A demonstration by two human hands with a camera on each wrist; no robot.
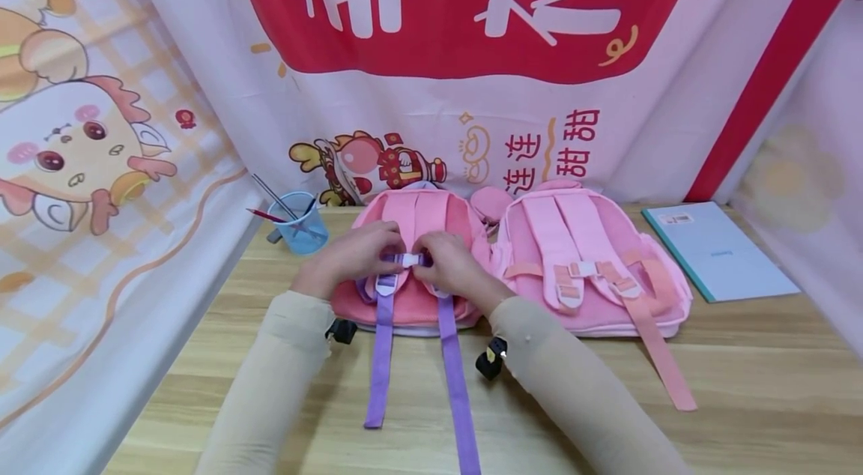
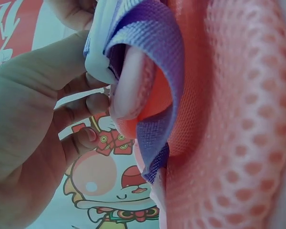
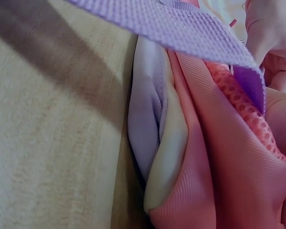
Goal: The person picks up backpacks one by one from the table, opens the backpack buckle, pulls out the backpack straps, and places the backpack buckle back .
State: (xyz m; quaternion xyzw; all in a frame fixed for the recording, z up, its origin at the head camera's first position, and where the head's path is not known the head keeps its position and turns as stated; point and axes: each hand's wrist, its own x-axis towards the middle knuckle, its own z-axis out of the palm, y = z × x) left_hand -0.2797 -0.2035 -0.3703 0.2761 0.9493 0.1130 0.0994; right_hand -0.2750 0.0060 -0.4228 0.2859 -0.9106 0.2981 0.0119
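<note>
A pink backpack lies with its shoulder straps facing up. Across those straps runs a short purple chest strap with a white buckle at its middle. My left hand pinches the strap on the buckle's left side, and my right hand grips it on the right; the fingertips are partly hidden. Two purple webbing tails hang toward me over the table. In the left wrist view, a purple webbing loop curls beside the thumb. The right wrist view shows purple webbing above the pack's side pocket.
A second pink backpack with a fastened white chest buckle lies on the right, close against the first. Farther right is a light blue notebook. A blue mesh pen cup with pencils stands at the left. A printed cloth hangs behind the wooden table.
</note>
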